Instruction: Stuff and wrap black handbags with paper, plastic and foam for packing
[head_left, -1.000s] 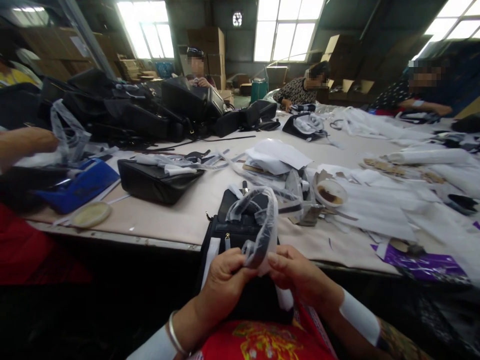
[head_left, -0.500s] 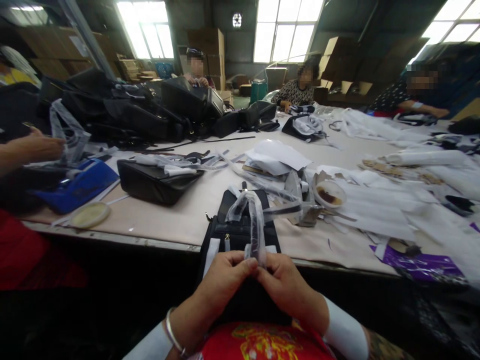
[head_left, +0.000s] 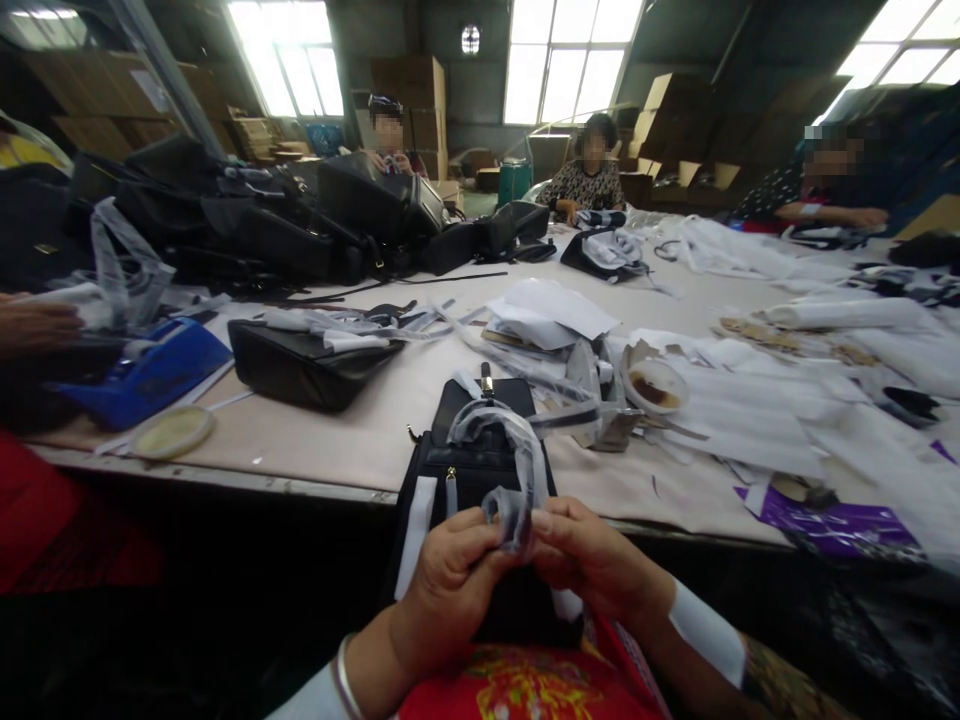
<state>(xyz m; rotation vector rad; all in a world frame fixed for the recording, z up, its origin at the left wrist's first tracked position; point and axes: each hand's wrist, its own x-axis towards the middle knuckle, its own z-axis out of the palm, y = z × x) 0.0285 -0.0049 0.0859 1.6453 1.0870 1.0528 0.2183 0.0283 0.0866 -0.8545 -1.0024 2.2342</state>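
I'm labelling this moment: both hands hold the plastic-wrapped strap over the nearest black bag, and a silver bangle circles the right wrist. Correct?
Wrong wrist: the head view shows the silver bangle on the left wrist. The left hand and right hand do hold the plastic-wrapped strap over the nearest black bag.

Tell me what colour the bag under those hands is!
The bag is black, best seen in the head view.

Dim indoors, with a dark back wall [head_left: 486, 90] broken by tall paned windows [head_left: 568, 85], glaring white, and a small round opening [head_left: 470, 40]. In front of it, stacked cardboard boxes [head_left: 409, 95] and a green bin [head_left: 514, 183]; at upper left, a slanting grey post [head_left: 171, 75]. Below, a broad pale table [head_left: 322, 437], deeply dark under its near edge [head_left: 225, 476].
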